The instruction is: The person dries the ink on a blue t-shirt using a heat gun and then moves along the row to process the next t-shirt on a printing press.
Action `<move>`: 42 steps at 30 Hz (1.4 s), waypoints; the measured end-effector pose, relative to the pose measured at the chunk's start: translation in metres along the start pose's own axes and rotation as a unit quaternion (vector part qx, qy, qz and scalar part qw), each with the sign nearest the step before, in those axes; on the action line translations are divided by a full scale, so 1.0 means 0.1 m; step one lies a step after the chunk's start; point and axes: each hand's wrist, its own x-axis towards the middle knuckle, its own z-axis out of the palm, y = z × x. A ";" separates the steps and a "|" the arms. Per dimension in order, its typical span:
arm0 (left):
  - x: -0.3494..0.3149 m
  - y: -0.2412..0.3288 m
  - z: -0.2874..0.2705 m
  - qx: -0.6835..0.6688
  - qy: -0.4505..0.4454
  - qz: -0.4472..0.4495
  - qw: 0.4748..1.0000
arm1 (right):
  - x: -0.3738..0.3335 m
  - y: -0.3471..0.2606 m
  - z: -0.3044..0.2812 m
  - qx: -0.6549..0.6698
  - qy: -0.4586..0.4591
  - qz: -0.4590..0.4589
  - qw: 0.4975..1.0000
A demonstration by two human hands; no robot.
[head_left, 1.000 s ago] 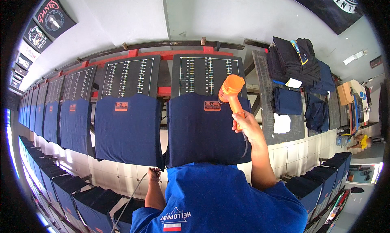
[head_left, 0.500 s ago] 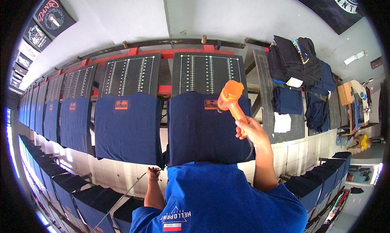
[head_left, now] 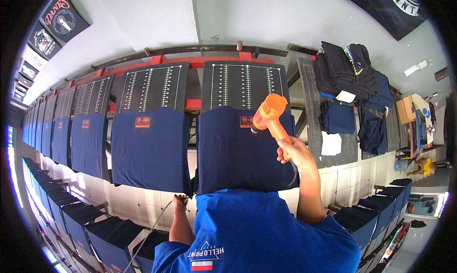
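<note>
My right hand (head_left: 297, 155) grips the handle of an orange heat gun (head_left: 269, 115). Its nozzle points left and hangs over the dark navy shirt (head_left: 238, 154) stretched on a black board (head_left: 245, 85) in front of me. An orange print (head_left: 246, 122) on that shirt lies just beside the nozzle, partly covered by it. Low on the left, my left hand (head_left: 180, 201) is closed around a thin grey cord (head_left: 151, 232), near the bottom corner of the neighbouring navy shirt (head_left: 150, 151). That shirt bears a similar orange print (head_left: 142, 122).
More shirt-covered boards (head_left: 89, 139) run off to the left along a red and black metal rack (head_left: 195, 62). Folded dark garments (head_left: 345, 73) and a white cloth (head_left: 331, 144) lie on a table at right. Behind me stand other rows of covered boards (head_left: 366, 211).
The heat gun has shifted very slightly, its nozzle a little further left over the shirt. The cord below my left hand has swung to the right.
</note>
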 end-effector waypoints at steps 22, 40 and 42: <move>0.08 0.00 -0.06 0.019 -0.014 0.018 1.000 | 0.17 0.03 0.28 -0.022 -0.067 -0.040 0.997; -0.21 -0.16 0.08 0.002 0.056 0.058 0.997 | 0.23 0.00 0.27 -0.047 -0.109 -0.056 0.991; -0.21 -0.18 0.04 -0.017 0.058 0.067 0.996 | 0.25 -0.05 0.21 -0.028 -0.123 -0.058 0.990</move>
